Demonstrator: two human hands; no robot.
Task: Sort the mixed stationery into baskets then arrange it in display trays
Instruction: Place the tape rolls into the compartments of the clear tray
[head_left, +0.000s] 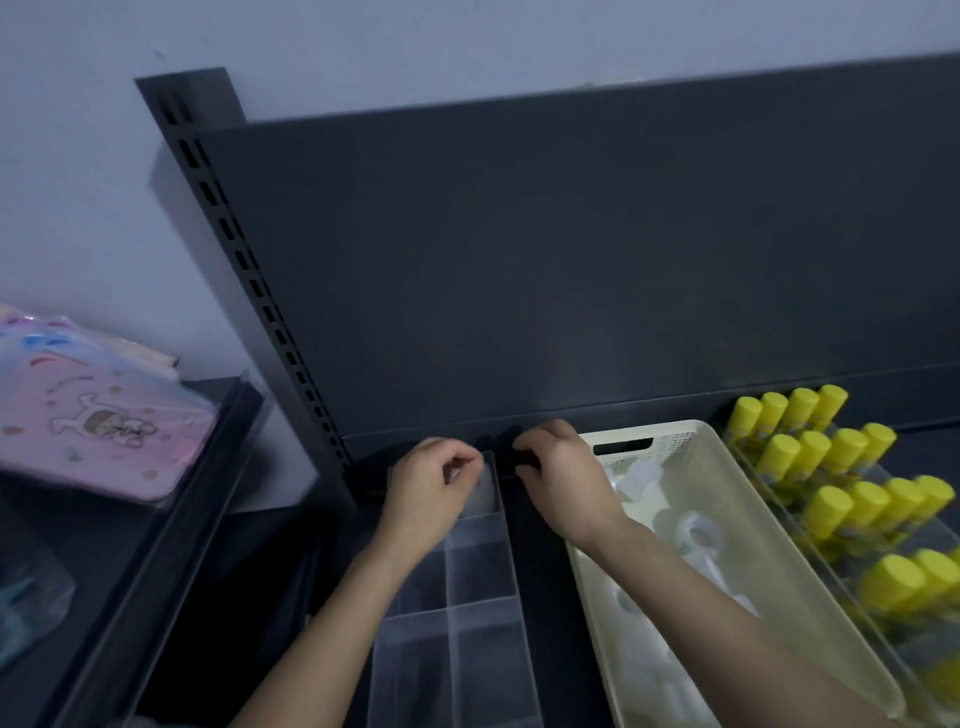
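Two hands in my head view: my left hand (434, 486) pinches a small pale piece (457, 474) over the far compartment of the clear plastic divided tray (452, 613). My right hand (558, 480) is curled just beside the cream perforated plastic basket (675, 434) of white stationery (693, 530); I cannot tell whether it grips anything.

Readable text: none; no word, number or brand can be made out in this dim view.
Pink pouch (104, 415): a printed cartoon figure with scattered coloured dots; no letters can be told.
Yellow-capped glue sticks (831, 506): patterned wrappers below the caps, with print too small and blurred to read.
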